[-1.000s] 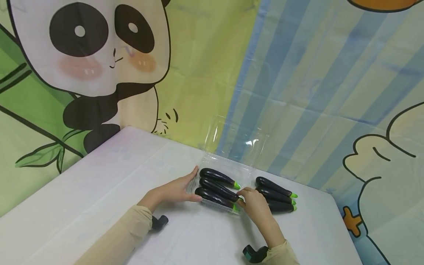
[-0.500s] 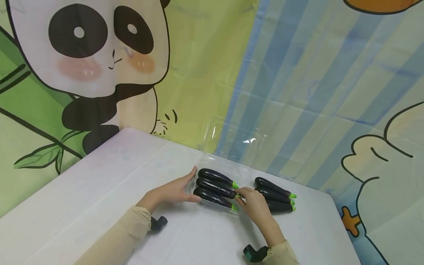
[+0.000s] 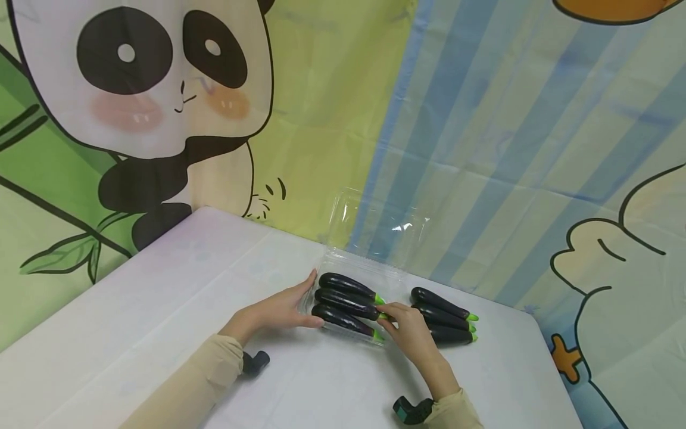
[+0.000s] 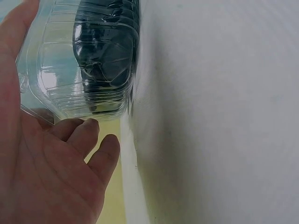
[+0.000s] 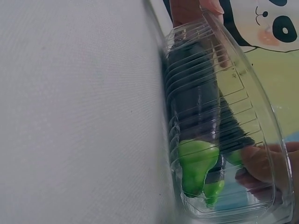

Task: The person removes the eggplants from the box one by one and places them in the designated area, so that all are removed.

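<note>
At centre, the left hand (image 3: pixel 276 307) spreads thumb and fingers wide against the left end of a lidded clear container (image 3: pixel 367 265) holding three glossy, near-black eggplants (image 3: pixel 345 285). The right hand (image 3: pixel 409 330) slants in from lower right, its narrow grip pinching the middle eggplant's green stem (image 3: pixel 382 316); right of it, three more eggplants (image 3: pixel 442 317) lie on the counter (image 3: pixel 504 381).

The head view was lit evenly and softly, with white glints thrown off the clear lid (image 3: pixel 402 227) and thin highlights left along the black eggplants (image 3: pixel 347 303). A faint shadow was cast on the white table (image 3: pixel 305 384) near the right hand (image 3: pixel 409 332). The wrist views were rendered dimmer and greyer; in the left one, a broad, soft-edged shadow was laid beside the container (image 4: pixel 58 60).
</note>
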The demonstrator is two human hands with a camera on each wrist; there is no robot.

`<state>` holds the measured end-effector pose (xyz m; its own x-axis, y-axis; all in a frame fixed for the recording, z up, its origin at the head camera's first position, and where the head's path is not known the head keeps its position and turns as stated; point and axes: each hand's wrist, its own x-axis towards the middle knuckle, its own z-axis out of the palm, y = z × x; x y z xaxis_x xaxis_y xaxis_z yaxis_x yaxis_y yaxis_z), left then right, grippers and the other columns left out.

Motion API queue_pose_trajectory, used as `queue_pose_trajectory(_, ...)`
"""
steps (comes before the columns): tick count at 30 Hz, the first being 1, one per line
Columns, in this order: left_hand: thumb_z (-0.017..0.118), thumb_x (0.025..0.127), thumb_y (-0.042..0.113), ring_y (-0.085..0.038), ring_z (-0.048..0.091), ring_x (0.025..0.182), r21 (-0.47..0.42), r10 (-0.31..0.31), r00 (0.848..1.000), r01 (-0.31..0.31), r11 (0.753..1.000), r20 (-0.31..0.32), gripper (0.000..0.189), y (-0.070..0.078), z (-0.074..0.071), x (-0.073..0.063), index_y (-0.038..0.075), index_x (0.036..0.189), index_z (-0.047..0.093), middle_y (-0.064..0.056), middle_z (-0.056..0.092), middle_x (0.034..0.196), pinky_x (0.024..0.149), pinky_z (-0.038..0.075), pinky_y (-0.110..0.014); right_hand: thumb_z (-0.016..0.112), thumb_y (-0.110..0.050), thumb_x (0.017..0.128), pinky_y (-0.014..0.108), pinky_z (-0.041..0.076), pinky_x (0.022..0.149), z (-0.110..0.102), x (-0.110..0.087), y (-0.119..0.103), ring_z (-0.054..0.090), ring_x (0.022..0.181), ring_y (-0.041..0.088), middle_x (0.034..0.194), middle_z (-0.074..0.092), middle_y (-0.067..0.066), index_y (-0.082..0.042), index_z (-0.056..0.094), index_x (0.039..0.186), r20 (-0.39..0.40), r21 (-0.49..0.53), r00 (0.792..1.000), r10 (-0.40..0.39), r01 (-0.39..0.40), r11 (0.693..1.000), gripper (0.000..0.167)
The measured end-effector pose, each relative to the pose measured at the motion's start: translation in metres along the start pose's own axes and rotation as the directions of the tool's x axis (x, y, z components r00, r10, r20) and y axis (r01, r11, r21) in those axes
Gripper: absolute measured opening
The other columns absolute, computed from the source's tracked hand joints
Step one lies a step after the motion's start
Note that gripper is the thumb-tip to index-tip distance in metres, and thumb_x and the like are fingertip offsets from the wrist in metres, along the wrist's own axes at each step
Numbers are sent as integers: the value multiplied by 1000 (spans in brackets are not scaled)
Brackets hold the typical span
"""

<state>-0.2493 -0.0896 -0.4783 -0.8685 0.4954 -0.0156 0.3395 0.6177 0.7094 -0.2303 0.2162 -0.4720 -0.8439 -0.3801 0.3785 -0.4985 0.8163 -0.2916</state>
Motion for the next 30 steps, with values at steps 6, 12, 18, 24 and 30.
queue_pose_trajectory(6, 66, 73, 68, -22, 14, 147, 3, 7, 1000, -7, 1000, 3, 120, -2, 1, 1, 15, 153, -6, -2, 1, 160, 120, 19, -42, 75, -15, 80, 21, 57, 71, 0, -1, 2, 70, 84, 10, 102, 73, 0, -14, 74, 105, -5, 50, 1000, 17, -16, 999, 26)
queue_pose_trajectory(12, 66, 74, 68, -22, 15, 147, 7, 14, 1000, -14, 1000, -3, 119, -4, 1, 1, 15, 153, -6, -2, 1, 160, 120, 19, -42, 75, -15, 80, 19, 57, 71, 0, 0, 3, 71, 85, 11, 102, 73, 0, -16, 74, 105, -8, 97, 998, 55, -54, 994, 25)
queue_pose_trajectory(18, 65, 73, 69, -22, 14, 147, 15, 11, 1000, -11, 1000, -3, 120, -3, 0, 1, 16, 153, -7, -2, 1, 160, 120, 19, -41, 76, -13, 79, 14, 55, 71, 1, 0, 4, 71, 84, 9, 101, 73, -1, -17, 74, 104, -32, 149, 997, 72, -67, 987, 25)
queue_pose_trajectory(24, 65, 73, 68, -22, 15, 147, 11, 6, 1000, -6, 1000, -1, 119, -2, 0, 0, 16, 153, -6, -2, 1, 160, 120, 19, -42, 75, -10, 80, 12, 54, 72, 1, 0, 3, 70, 84, 8, 98, 73, -1, -16, 74, 103, -44, 240, 994, 100, -87, 967, 24)
queue_pose_trajectory(30, 65, 74, 68, -23, 14, 147, 5, 5, 1000, -6, 1000, 2, 119, -2, 0, 0, 16, 153, -7, -1, 1, 160, 119, 19, -43, 76, -9, 79, 11, 54, 72, 2, -1, 4, 70, 83, 9, 97, 73, -1, -15, 75, 101, -54, 291, 991, 125, -104, 951, 23)
